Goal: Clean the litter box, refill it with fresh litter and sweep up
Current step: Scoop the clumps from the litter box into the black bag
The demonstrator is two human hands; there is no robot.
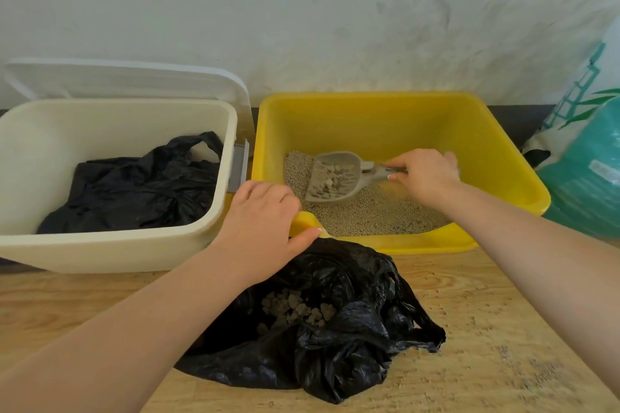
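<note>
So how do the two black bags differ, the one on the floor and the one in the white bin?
The floor bag lies open on the wooden floor with litter clumps inside; the bin bag sits crumpled in the white bin, no contents visible. Both are glossy black plastic.

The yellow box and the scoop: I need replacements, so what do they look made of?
Yellow litter box: apparently moulded plastic, smooth with a soft sheen and rounded rim. Scoop: probably grey matte plastic, one piece with slots in its bowl.
</note>
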